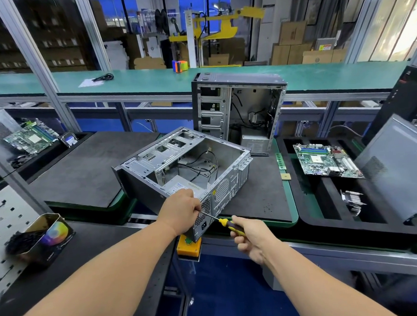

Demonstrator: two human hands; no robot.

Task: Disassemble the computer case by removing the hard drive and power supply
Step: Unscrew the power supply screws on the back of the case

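Observation:
An open grey computer case [141, 168] lies on its side on a dark foam pad [84, 177], its rear panel turned toward me. Inside its near corner sits the silver power supply [180, 183] with loose cables behind it. My left hand [181, 212] grips the case's near rear corner, over the power supply's vent. My right hand [249, 235] holds a yellow-and-black screwdriver [226, 222]; its tip meets the rear panel beside my left fingers. I see no hard drive in the case's drive bays.
A second open case [239, 113] stands upright behind. A motherboard [327, 161] and a heatsink [352, 200] lie in the black tray at right, beside a grey side panel [399, 164]. A tin of screws [39, 239] sits at left. A yellow button box [188, 248] is under the case's corner.

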